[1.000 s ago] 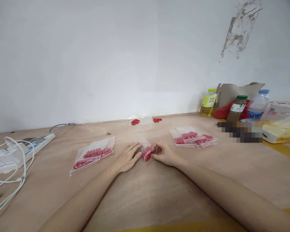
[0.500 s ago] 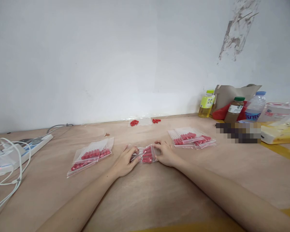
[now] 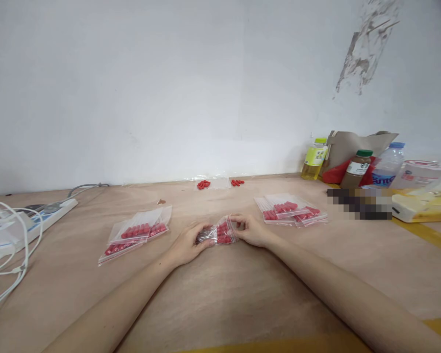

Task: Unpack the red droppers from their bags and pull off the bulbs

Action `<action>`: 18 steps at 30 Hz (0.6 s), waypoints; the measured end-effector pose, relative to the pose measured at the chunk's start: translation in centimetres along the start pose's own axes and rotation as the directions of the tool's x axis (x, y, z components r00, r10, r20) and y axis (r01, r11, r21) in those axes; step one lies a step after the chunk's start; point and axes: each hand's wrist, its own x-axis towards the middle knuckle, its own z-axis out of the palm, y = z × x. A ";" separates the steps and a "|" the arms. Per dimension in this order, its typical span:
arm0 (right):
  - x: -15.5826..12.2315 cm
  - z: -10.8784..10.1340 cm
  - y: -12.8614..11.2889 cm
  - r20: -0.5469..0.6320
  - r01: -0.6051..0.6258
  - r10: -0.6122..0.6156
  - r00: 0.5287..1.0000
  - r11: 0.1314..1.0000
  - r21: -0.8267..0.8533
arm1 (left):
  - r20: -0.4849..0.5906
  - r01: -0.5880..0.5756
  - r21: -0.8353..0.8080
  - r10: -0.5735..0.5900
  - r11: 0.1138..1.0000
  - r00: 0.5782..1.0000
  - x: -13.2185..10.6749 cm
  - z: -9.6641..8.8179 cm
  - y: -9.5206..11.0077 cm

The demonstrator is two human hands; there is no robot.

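A clear zip bag [image 3: 224,232] with several red, capsule-shaped pieces in it is between my hands at the middle of the table. My left hand [image 3: 188,241] grips its crinkled left end between thumb and fingers. On the right, my right hand [image 3: 250,230] pinches the bag's zip edge with thumb and fingertips. A stack of similar filled zip bags [image 3: 135,233] lies to the left of my left hand. More filled zip bags [image 3: 292,210] overlap one another beyond my right hand.
Loose red pieces [image 3: 203,185] lie on clear plastic by the wall. A power strip [image 3: 55,223] with white cables [image 3: 26,245] is at the left. At the right stand a yellow-capped bottle [image 3: 315,159], a green-capped bottle [image 3: 357,169], a blue-capped bottle [image 3: 388,166] and a tissue pack [image 3: 422,206].
My right fingers have closed on the bag's right edge, and that side has tilted up a little. The bag looks more creased. The view has shifted slightly.
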 end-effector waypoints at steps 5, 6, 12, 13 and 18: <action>0.5 0.4 0.0 0.073 0.010 -0.009 0.997 1.000 -0.011 | 0.047 0.038 -0.096 -0.033 0.995 0.998 0.1 0.2 -0.8; 0.6 0.3 0.2 0.096 -0.014 0.016 0.995 1.000 -0.013 | 0.045 0.044 -0.086 -0.040 0.995 0.998 0.1 0.2 -0.8; 0.8 0.2 1.0 0.124 -0.144 0.144 0.982 0.990 -0.010 | 0.035 0.064 -0.034 -0.063 0.997 0.997 0.2 0.2 -0.6; 0.8 0.3 1.0 0.103 -0.161 0.158 0.982 0.987 0.018 | 0.032 0.068 -0.033 -0.067 0.997 0.997 0.2 0.2 -0.6; 0.9 0.5 0.6 0.169 -0.286 0.247 0.954 0.919 0.272 | 0.025 0.075 -0.045 -0.074 0.996 0.997 0.2 0.2 -0.6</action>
